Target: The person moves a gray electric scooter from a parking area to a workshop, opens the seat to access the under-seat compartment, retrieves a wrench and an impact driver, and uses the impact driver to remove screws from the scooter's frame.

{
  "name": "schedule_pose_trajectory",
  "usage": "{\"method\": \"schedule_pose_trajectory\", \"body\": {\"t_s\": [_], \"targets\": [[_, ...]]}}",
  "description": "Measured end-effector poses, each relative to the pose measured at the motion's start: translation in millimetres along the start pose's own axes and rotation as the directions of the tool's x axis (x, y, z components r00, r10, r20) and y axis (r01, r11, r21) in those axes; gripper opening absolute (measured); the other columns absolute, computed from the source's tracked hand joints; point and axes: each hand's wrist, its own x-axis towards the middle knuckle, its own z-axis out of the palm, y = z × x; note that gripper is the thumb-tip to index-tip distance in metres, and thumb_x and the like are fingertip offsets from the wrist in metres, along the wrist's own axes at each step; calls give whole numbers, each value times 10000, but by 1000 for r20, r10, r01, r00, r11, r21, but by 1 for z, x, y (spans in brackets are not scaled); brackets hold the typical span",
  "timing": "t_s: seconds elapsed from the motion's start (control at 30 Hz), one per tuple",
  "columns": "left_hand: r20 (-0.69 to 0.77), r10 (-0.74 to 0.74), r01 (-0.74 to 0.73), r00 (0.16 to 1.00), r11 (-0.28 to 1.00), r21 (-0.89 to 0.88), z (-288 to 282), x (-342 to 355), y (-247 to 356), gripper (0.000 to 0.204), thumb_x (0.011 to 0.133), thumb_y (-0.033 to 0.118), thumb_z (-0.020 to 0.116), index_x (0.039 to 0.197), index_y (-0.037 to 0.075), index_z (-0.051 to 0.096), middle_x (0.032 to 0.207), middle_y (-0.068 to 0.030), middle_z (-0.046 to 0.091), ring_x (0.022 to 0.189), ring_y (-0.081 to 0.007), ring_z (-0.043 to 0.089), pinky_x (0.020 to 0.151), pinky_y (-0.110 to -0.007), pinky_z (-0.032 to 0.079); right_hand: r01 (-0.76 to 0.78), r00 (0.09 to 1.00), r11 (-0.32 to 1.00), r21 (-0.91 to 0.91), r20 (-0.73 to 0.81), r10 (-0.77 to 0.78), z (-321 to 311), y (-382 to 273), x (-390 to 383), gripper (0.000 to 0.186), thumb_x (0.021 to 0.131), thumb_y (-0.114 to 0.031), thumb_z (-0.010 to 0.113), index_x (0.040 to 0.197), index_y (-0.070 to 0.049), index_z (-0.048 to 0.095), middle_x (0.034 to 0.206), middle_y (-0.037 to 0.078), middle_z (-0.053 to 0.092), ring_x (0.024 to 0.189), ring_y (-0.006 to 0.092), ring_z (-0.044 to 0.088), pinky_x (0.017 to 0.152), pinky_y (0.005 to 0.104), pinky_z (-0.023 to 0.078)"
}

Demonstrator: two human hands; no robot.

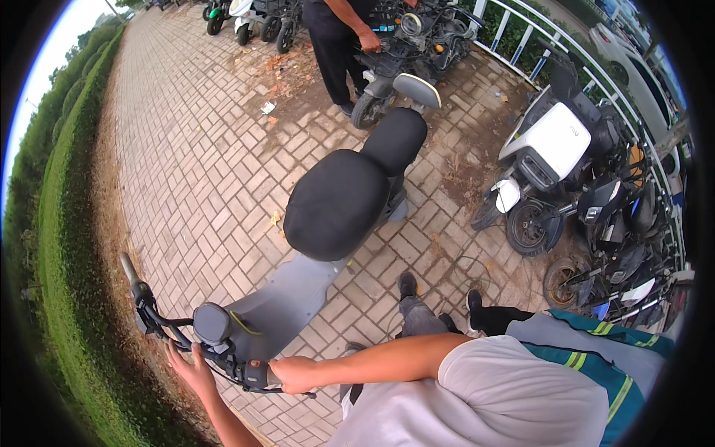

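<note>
An electric scooter stands in front of me, with a black two-part seat (339,201), a grey footboard (287,302) and a black handlebar (179,324). My right hand (294,374) is wrapped round the near handlebar grip (257,375), beside a switch block with a small orange-red mark. Against the middle of the bar, by the dark cables, lies my left hand (195,370) with its fingers apart, holding nothing. A rounded grey display housing (211,323) sits at the bar's centre. The far grip (128,267) is free of any hand.
A person (339,45) at the back grips a partly stripped scooter (417,41). To the right stand a white-fronted scooter (551,145) and several dismantled ones along a white railing (521,33). A hedge (67,246) borders the left. Close at right is a teal reflective vest (618,372).
</note>
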Motion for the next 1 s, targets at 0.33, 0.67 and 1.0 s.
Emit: {"method": "schedule_pose_trajectory", "body": {"t_s": [0.33, 0.67, 1.0], "targets": [[59, -743, 570, 667, 458, -682, -66, -220, -88, 673, 819, 143, 685, 1345, -10, 294, 1250, -165, 465, 1074, -249, 505, 912, -392, 429, 194, 943, 980, -55, 287, -170, 195, -65, 39, 496, 671, -181, 684, 1027, 79, 458, 862, 207, 618, 815, 373, 624, 661, 448, 492], [-170, -935, 785, 310, 353, -509, -98, -299, -244, 843, 643, -29, 650, 1378, 60, 247, 1234, -164, 440, 996, -272, 536, 839, -404, 487, 39, 985, 909, -414, 169, 34, 158, 99, 5, 650, 753, -416, 638, 1238, -13, 481, 1221, 199, 511, 1155, 346, 479, 941, 432, 413], [-148, -986, 818, 83, 152, -554, -159, -392, -385, 876, 661, 119, 713, 1361, 51, 191, 1185, -172, 478, 958, -279, 565, 829, -411, 517, -637, 768, 683, -356, -221, 601, 154, 286, -244, 538, 744, -397, 642, 1060, 36, 604, 983, 245, 636, 946, 358, 610, 818, 406, 482]]}}
